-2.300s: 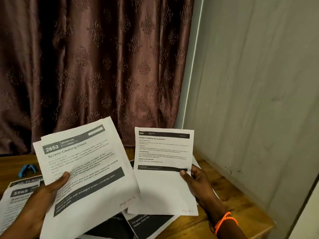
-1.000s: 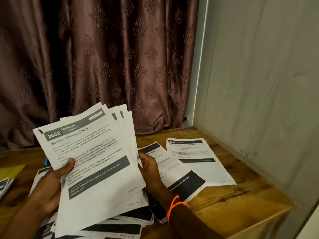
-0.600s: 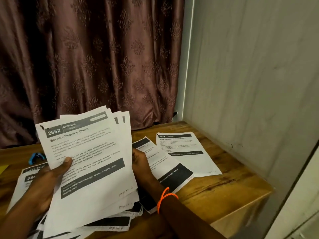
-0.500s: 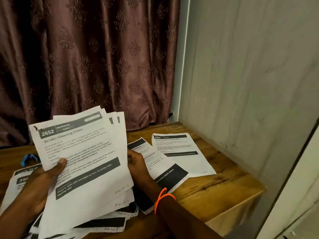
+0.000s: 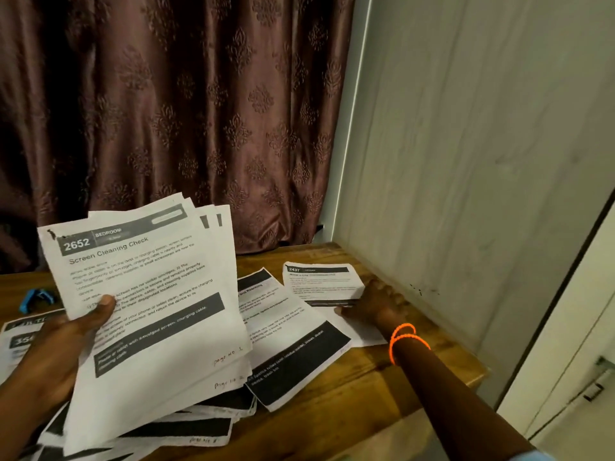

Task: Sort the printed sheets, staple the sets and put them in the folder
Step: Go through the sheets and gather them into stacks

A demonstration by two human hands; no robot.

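My left hand [image 5: 63,341] grips a fanned stack of white printed sheets [image 5: 149,314], thumb pressed on the top page headed "2652 Screen Cleaning Check", fingers curled behind; the stack is raised and tilted above the wooden tabletop [image 5: 366,387]. My right hand [image 5: 372,302] reaches to the far right corner of the tabletop, close to the pale wall panel [image 5: 466,161], and takes hold of a single white printed sheet numbered "2437" [image 5: 319,281]; its fingers curl under the sheet's right edge, which is lifted and bent, while the thumb lies on top. Two orange bands [image 5: 407,339] circle that wrist. Between the raised stack and the single sheet lies another printed sheet with a broad black bar [image 5: 293,344], flat on the wood. More loose printed pages [image 5: 173,427] spread along the near edge beneath the stack. A small blue object [image 5: 35,298], partly hidden, sits by the left edge; I cannot tell what it is. A brown patterned curtain [image 5: 183,111] hangs behind the far edge.
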